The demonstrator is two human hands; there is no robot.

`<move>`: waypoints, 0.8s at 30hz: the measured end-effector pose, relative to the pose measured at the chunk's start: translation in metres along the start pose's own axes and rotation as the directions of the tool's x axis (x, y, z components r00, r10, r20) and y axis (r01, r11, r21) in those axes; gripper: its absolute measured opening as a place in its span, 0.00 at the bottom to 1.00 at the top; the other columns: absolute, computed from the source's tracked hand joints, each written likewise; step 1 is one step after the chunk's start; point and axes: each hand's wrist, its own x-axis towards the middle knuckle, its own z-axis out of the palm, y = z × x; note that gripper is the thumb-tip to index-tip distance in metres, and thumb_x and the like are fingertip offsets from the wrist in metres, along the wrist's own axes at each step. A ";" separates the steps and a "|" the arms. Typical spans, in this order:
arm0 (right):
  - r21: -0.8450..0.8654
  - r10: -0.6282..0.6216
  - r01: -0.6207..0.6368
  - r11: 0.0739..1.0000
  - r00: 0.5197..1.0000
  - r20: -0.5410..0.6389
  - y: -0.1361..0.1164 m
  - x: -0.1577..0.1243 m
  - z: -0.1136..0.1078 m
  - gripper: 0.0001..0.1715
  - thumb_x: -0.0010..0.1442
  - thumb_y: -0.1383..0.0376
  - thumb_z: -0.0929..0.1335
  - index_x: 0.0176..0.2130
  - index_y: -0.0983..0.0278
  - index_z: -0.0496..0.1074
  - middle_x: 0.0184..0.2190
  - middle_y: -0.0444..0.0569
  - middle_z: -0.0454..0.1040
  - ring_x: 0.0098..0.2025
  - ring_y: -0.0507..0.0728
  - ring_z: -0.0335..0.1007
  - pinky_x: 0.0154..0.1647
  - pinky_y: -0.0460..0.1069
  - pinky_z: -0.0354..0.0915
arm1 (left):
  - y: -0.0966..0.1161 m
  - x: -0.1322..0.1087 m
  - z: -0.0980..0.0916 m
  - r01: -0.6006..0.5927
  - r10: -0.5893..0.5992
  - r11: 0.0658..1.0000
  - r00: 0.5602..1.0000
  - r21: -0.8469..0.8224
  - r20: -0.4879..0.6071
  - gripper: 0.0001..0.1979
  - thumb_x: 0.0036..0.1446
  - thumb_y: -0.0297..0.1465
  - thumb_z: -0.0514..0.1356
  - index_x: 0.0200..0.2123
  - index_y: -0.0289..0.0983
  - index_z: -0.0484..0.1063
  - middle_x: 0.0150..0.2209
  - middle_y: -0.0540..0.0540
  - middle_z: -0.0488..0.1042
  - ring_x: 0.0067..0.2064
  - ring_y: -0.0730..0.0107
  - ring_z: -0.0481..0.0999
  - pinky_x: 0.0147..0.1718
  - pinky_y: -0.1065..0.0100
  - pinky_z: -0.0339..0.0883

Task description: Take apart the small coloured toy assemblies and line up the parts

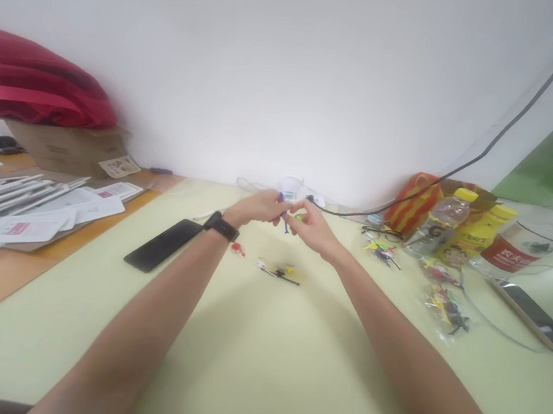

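**Over the pale table, two hands meet on a tiny blue part**

Across the room's near side runs a pale yellow-green table (257,366), set against a white wall. At its far left, on an orange-topped surface, a red bag (34,80) lies on a cardboard box (69,148), and a loose spread of white packets (19,209) fans out in front of it. To the right stands a glass jar (523,251) with a red label, with a yellow bottle (476,241) and a clear bottle (443,224) just beside it. A black cable (490,146) climbs the wall above them. A black phone (164,244) lies face down left of the arms; a second phone (537,318) lies at the right edge.

Both bare arms reach forward to the middle of the table. The left hand (256,208), with a black watch (222,226) on its wrist, pinches a small blue piece (285,220) at its fingertips, held up above the tabletop. The right hand (314,228) meets it, fingertips drawn together; whether they grip the blue piece or a yellow-green bit next to it is too small to tell.

Below the hands lie a red piece (237,249) and a black-and-yellow cluster (278,272). A clear bag of coloured parts (446,302) sits near the bottles.
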 end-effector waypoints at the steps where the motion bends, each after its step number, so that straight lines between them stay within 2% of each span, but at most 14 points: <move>1: 0.001 -0.004 0.004 1.000 1.000 0.000 0.000 0.000 0.000 0.20 0.58 0.51 0.73 0.40 0.57 0.63 0.23 0.39 0.71 0.26 0.53 0.64 0.25 0.46 0.53 | 0.001 0.000 0.001 -0.007 0.007 1.000 1.000 -0.016 0.004 0.23 0.62 0.45 0.56 0.20 0.37 0.70 0.23 0.43 0.75 0.24 0.69 0.68 0.27 0.65 0.61; 7: 0.005 -0.020 0.020 1.000 0.999 -0.027 -0.001 0.000 0.000 0.13 0.63 0.55 0.69 0.42 0.56 0.62 0.25 0.39 0.70 0.28 0.53 0.63 0.26 0.46 0.55 | 0.009 -0.004 0.004 0.000 0.005 0.992 0.999 -0.128 0.034 0.22 0.65 0.45 0.55 0.26 0.37 0.73 0.27 0.43 0.79 0.27 0.69 0.73 0.27 0.67 0.61; 13: 0.017 -0.034 0.034 0.999 0.998 -0.046 -0.007 -0.001 0.000 0.14 0.64 0.51 0.68 0.40 0.57 0.64 0.26 0.40 0.70 0.28 0.53 0.63 0.27 0.47 0.56 | 0.012 -0.005 0.005 -0.040 0.037 0.993 0.999 -0.107 -0.028 0.29 0.68 0.51 0.51 0.25 0.36 0.73 0.23 0.44 0.75 0.27 0.68 0.71 0.29 0.66 0.61; 16: 0.034 -0.128 0.128 0.991 0.992 -0.017 -0.001 0.002 0.002 0.13 0.63 0.53 0.69 0.41 0.58 0.65 0.30 0.43 0.74 0.32 0.54 0.68 0.31 0.49 0.61 | 0.015 -0.005 0.006 -0.053 0.051 0.994 0.999 -0.099 -0.020 0.33 0.68 0.55 0.48 0.22 0.36 0.68 0.21 0.44 0.71 0.26 0.69 0.69 0.29 0.66 0.61; 19: 0.045 -0.203 0.203 0.978 0.979 -0.010 0.005 0.006 0.004 0.10 0.61 0.59 0.69 0.42 0.58 0.66 0.33 0.44 0.77 0.37 0.56 0.73 0.36 0.50 0.64 | 0.018 -0.006 0.007 -0.083 0.085 0.991 0.996 -0.102 0.014 0.32 0.69 0.55 0.47 0.25 0.36 0.70 0.23 0.45 0.72 0.26 0.68 0.69 0.30 0.66 0.62; 21: 0.059 -0.181 0.182 0.982 0.983 -0.016 0.005 0.006 0.003 0.08 0.60 0.62 0.68 0.41 0.59 0.66 0.32 0.44 0.78 0.37 0.56 0.73 0.36 0.50 0.64 | 0.021 -0.008 0.006 -0.107 0.113 0.987 0.993 -0.120 0.044 0.30 0.70 0.52 0.47 0.28 0.36 0.73 0.25 0.45 0.74 0.27 0.68 0.70 0.30 0.66 0.62; 24: 0.120 -0.077 0.082 0.989 0.996 -0.049 -0.001 0.005 0.000 0.07 0.60 0.64 0.69 0.39 0.59 0.65 0.28 0.43 0.77 0.32 0.53 0.69 0.32 0.48 0.62 | 0.022 -0.010 0.003 -0.112 0.128 0.981 0.987 -0.160 0.093 0.29 0.69 0.52 0.49 0.30 0.36 0.74 0.28 0.44 0.75 0.28 0.69 0.68 0.30 0.66 0.62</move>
